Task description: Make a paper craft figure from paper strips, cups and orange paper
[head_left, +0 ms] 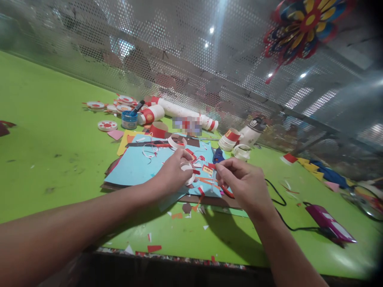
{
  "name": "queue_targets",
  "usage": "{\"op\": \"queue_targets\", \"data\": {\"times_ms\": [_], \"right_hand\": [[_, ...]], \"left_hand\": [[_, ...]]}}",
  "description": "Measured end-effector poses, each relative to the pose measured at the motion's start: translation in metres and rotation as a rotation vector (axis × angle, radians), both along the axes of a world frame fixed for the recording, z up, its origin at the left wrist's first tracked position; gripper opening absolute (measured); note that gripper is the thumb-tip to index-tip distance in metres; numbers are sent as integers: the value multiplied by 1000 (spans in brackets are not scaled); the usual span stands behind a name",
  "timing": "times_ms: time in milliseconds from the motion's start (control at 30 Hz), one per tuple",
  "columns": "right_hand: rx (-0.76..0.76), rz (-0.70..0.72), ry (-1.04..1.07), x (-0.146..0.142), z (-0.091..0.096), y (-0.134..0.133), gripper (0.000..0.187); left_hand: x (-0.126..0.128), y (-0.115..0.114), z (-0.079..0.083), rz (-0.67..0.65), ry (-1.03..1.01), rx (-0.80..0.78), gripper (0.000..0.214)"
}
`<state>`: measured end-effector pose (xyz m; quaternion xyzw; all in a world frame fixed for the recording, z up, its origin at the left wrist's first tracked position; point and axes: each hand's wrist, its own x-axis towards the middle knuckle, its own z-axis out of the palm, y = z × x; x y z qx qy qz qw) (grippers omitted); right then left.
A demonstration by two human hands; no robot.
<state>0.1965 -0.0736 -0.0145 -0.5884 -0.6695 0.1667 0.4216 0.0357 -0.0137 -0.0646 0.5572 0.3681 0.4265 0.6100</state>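
Observation:
My left hand (175,169) is closed on a white paper disc (189,178) that has red strips sticking out from its edge. To its right, my right hand (245,185) pinches a small red paper strip (212,166) between thumb and fingertips. Under both hands lie light blue paper sheets (128,169), scattered with red and orange scraps. A blue glue gun (219,154) rests just behind my right hand. Below the right fingers shows an orange loop (228,193), perhaps a scissors handle, mostly hidden by the hand.
On the green table (54,159) stand a blue-lidded jar (129,119), white-and-red paper cups (229,139) and a long white tube (182,111). Several finished-looking discs (107,126) lie left. A purple power strip (329,223) with black cable lies right. Perforated metal mesh (167,59) rises behind.

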Motion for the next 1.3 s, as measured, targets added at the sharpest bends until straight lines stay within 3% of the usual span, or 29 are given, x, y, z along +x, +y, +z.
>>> {"op": "queue_targets", "data": {"times_ms": [333, 500, 667, 900, 1133, 1300], "right_hand": [[-116, 68, 94, 8, -16, 16, 16], [-127, 42, 26, 10, -19, 20, 16], [-238, 82, -82, 12, -22, 24, 19], [-309, 47, -66, 19, -23, 32, 22], [-210, -43, -244, 32, -29, 47, 25], [-184, -39, -333, 33, -30, 52, 22]], "left_hand": [[-2, -4, 12, -8, -12, -61, 27], [-2, -8, 20, 20, -20, -92, 26], [-1, -8, 18, 25, -31, -101, 28], [-3, -10, 20, -24, -156, -191, 31], [-6, -14, 20, -119, -368, -283, 33], [-6, -14, 21, -101, -309, -359, 36]]}}
